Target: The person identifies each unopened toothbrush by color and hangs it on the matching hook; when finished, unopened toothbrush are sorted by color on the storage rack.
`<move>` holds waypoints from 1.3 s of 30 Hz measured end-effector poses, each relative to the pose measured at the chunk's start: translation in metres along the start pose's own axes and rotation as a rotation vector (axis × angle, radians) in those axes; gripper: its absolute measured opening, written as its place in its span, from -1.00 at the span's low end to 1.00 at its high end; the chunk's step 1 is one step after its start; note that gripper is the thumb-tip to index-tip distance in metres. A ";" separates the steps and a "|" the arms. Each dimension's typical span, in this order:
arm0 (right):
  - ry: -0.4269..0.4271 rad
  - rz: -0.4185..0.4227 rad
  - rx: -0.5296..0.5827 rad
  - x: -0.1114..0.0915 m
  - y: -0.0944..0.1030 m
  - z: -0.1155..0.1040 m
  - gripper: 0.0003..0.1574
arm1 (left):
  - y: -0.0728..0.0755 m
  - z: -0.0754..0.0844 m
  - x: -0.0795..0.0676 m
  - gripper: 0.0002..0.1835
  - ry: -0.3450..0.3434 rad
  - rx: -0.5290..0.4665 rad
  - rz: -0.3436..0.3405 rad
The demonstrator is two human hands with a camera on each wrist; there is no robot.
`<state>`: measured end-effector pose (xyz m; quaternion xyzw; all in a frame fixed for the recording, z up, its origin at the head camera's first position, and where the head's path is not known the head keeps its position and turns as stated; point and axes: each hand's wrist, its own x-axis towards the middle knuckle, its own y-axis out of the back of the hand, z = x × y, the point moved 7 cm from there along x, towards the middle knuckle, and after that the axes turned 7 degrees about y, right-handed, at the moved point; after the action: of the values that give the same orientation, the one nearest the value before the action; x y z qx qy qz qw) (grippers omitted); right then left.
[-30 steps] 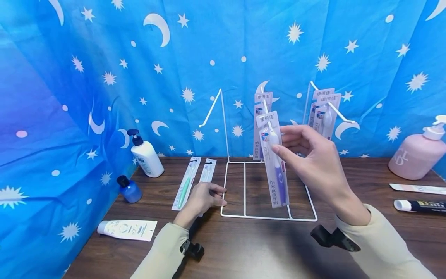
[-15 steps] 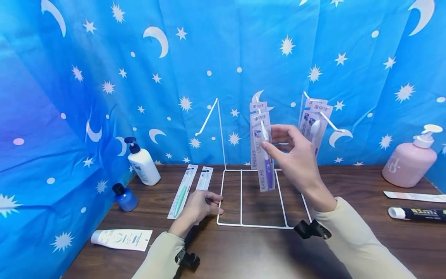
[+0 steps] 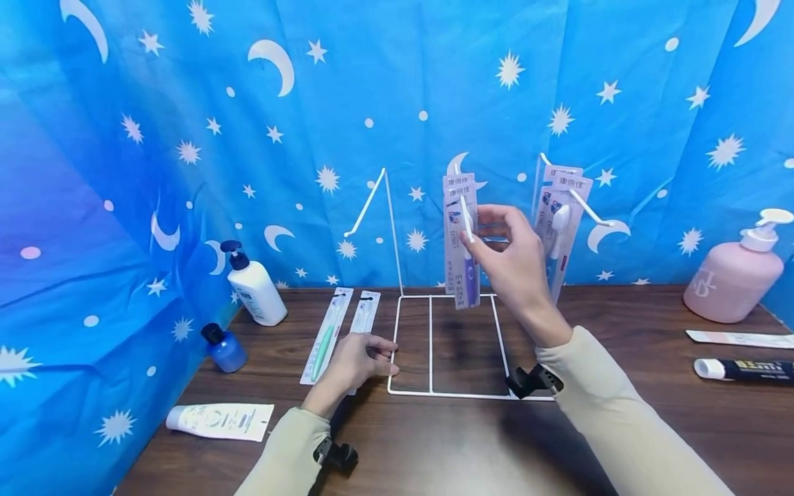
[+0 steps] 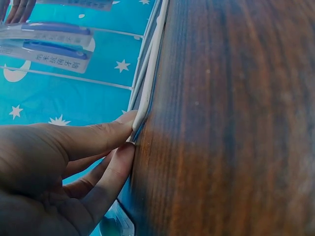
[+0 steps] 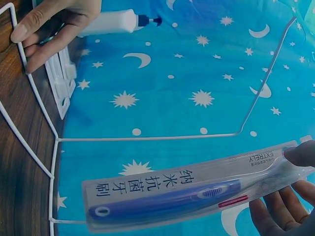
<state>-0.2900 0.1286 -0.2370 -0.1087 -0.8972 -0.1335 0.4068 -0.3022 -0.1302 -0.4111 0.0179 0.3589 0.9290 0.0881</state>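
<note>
Here, the right grip (image 3: pixel 515 258) pinches a packaged purple toothbrush (image 5: pixel 165 204); the left grip (image 3: pixel 356 362) pinches the white wire rack (image 3: pixel 431 344).

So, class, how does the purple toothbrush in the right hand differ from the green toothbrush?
The purple toothbrush is near upright, gripped by the right hand; the green toothbrush lies flat on the table. The purple one's handle is purple, the green one's is green. Both are in packs.
</note>
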 end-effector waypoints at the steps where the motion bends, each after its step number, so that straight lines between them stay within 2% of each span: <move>1: 0.000 0.002 -0.007 0.000 0.000 0.001 -0.51 | -0.001 0.000 0.000 -0.64 0.000 0.003 -0.004; 14: -0.003 0.007 -0.019 -0.004 0.000 0.007 -0.50 | -0.005 -0.003 -0.002 -0.64 0.034 -0.022 0.000; 17: 0.005 -0.010 -0.016 -0.009 0.003 -0.010 -0.53 | -0.007 -0.003 -0.001 -0.64 0.035 -0.027 0.002; 21: 0.009 -0.044 -0.034 -0.015 0.008 -0.013 -0.51 | -0.006 -0.001 0.001 -0.64 0.035 -0.019 0.005; 25: -0.002 -0.073 -0.068 -0.024 0.014 0.007 -0.46 | -0.005 0.000 0.003 -0.65 0.034 -0.006 0.005; 32: 0.040 -0.134 -0.135 -0.043 0.029 0.002 -0.50 | -0.002 0.000 0.001 -0.64 0.042 0.005 0.016; 39: 0.083 -0.187 -0.217 -0.063 0.062 -0.007 -0.55 | -0.002 -0.001 0.002 -0.64 0.038 0.018 0.011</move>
<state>-0.2259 0.1789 -0.2711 -0.0622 -0.8661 -0.2712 0.4153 -0.3035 -0.1291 -0.4127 0.0030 0.3687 0.9264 0.0762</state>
